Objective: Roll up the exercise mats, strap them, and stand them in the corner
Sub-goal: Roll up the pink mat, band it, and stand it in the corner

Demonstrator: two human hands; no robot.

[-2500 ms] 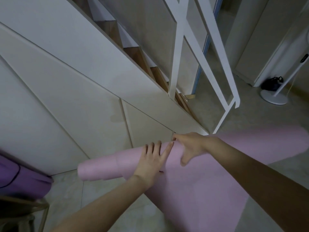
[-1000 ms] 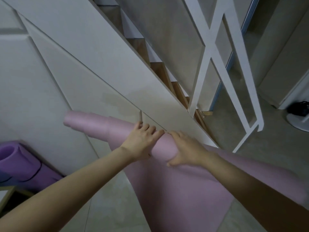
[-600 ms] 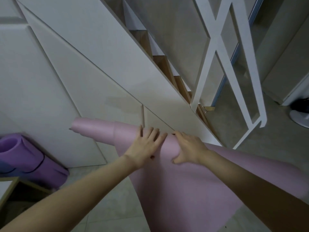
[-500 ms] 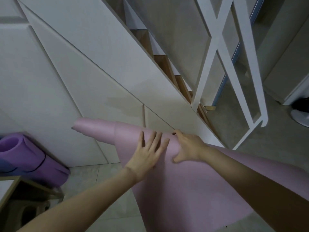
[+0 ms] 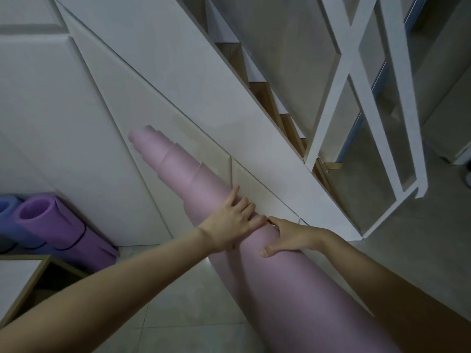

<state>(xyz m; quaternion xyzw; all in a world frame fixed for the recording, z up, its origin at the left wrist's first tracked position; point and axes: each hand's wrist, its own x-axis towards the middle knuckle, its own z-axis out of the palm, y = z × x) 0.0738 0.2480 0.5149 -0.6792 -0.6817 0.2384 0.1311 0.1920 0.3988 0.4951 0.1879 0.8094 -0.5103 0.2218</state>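
1. The pink mat point(image 5: 254, 271) is wound into a long, smooth, matt tube that slants from the lower right up to the upper left, just beside the panelled stair side point(image 5: 158, 118).
2. Its upper end is telescoped: inner layers poke out in stepped rings, each narrower than the last, ending in a rounded tip.
3. The left grip point(image 5: 232, 222), a bare hand, lies across the top of the roll with fingers spread and nearly straight, pressing on the foam; its thumb is hidden.
4. The right grip point(image 5: 290, 236), also bare, wraps the roll just below the left one: fingers curl over the far side and the thumb clamps the near side.
5. A purple mat point(image 5: 58, 230), thicker and spongier, lies rolled by the wall at the left, ringed by thin dark straps, its hollow core facing the camera; a blue roll point(image 5: 7, 212) lies touching it.
6. The floor point(image 5: 178, 301) is pale, glossy tile.
7. Wooden treads point(image 5: 265, 98) climb behind a white railing point(image 5: 356, 80) of crossed flat bars.
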